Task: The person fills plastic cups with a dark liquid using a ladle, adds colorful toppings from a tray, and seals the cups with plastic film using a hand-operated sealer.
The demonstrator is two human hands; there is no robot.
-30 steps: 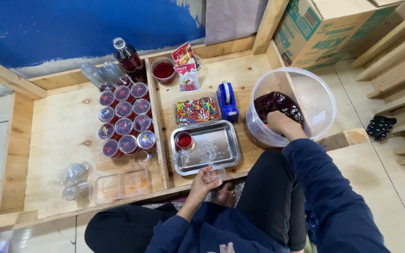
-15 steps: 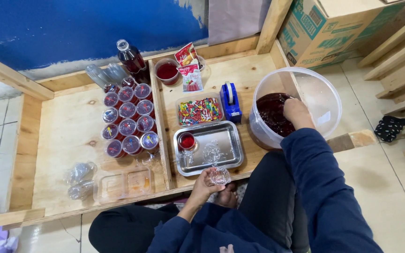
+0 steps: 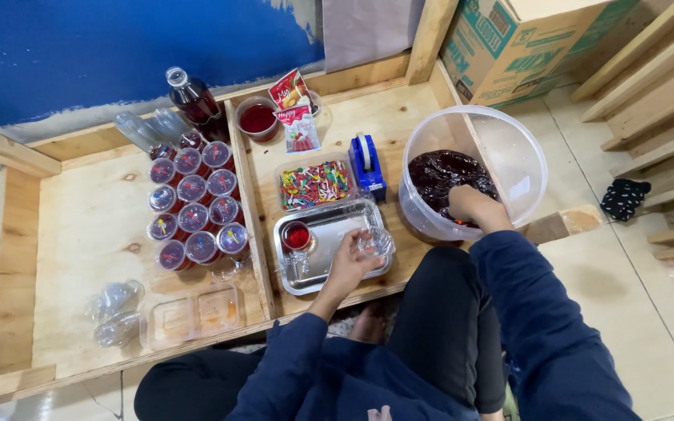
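While a small clear plastic cup (image 3: 374, 242) is being gripped by the left hand (image 3: 350, 263) over the shiny metal tray (image 3: 329, 269), the right hand (image 3: 468, 206) is being dipped, grip unseen, into the dark jelly (image 3: 440, 170) in the big clear plastic tub (image 3: 518, 164); eleven sealed red cups (image 3: 193, 210) are already being kept aside; one filled red cup (image 3: 296, 235) is waiting unsealed.

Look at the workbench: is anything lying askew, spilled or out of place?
No spills show. The odd bits: two clear cups lie tipped on their sides beside the filled cups, which stand upright in rows, and a dark sock lies on the floor, off the bench.
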